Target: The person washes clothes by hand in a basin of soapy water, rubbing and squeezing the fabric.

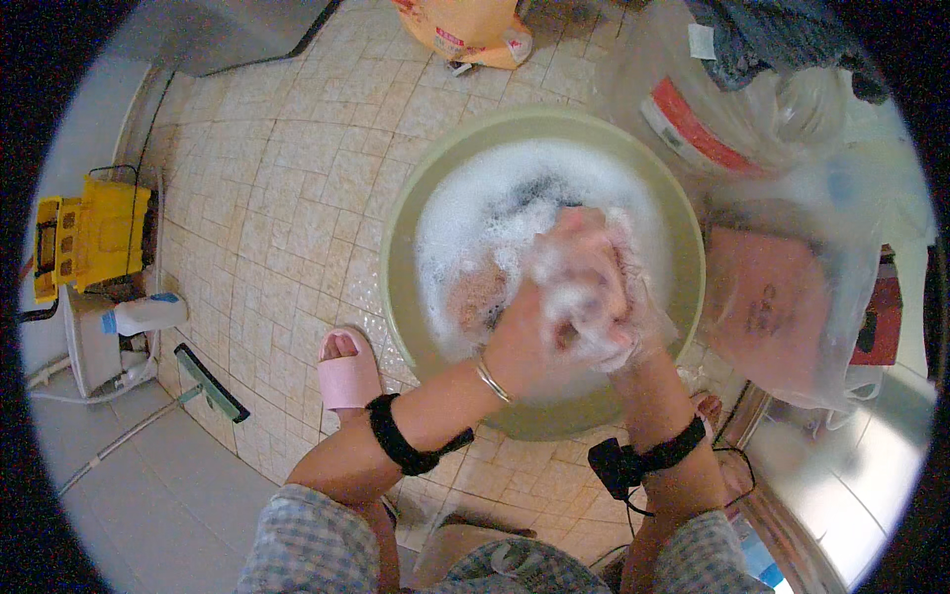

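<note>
A round pale-green basin (397, 297) of sudsy water stands on the floor before me. Over its right half, my left hand (538, 323) and my right hand (627, 289) are pressed together, blurred and coated in lather. Squeezed between them is a soapy wad (586, 297), apparently wet cloth; foam and fingers hide most of it. Dark fabric (542, 189) shows through the white foam (460, 215) toward the far side. A brownish patch (475, 293) breaks the suds left of my hands; I cannot tell what it is.
Clear plastic bags (779, 312) crowd the basin's right side. An orange-yellow bag (467, 30) lies beyond it on the tiled floor (297, 200). Leftward are a floor squeegee (211, 382), a white bottle (148, 313) and a yellow mop wringer (111, 230). My pink slipper (349, 375) is near the rim.
</note>
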Demonstrator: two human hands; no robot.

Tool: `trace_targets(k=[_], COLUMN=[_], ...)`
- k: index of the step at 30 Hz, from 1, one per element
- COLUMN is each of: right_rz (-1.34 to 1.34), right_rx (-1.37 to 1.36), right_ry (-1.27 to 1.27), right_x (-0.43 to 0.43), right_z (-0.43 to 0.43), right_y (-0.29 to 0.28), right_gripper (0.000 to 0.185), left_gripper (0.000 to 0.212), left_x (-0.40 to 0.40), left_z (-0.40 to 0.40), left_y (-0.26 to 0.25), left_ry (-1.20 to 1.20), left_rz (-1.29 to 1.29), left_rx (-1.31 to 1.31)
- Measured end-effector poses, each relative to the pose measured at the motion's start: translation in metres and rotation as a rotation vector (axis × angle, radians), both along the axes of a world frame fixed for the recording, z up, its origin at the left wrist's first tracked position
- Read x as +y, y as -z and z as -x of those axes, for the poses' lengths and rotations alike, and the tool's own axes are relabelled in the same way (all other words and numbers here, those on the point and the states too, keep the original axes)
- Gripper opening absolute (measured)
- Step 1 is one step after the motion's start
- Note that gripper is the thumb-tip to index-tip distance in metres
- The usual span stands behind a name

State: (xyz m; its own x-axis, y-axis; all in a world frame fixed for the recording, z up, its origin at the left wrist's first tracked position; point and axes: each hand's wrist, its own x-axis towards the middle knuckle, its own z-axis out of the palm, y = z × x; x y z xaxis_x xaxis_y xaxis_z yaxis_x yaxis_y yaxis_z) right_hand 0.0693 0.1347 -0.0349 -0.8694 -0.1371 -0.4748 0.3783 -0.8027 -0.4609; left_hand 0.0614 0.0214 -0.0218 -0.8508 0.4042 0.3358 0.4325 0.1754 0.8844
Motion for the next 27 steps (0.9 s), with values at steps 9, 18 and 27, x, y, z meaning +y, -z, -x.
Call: trace_targets(k=[9,18,27], right_rz=[0.044,-0.063,0.011], right_rx=[-0.33,-0.003,-0.317], right_ry=[-0.139,-0.199,-0.227], right_x=[-0.011,0.017,-0.006], right_z=[-0.057,-0.012,-0.055], right_y=[0.089,0.04,0.073], right_gripper=[0.043,0.045,0.045], left_gripper=[0.025,0.032,0.033], left_x=[-0.005,-0.007,-0.016], left_z=[0.02,0.001,0.027], left_y=[0.003,-0.003,0.02], left_ry=[-0.217,0.175,-0.087], left_rz=[0.148,0.2,-0.025], left_rx=[-0.368,0.291,-0.47])
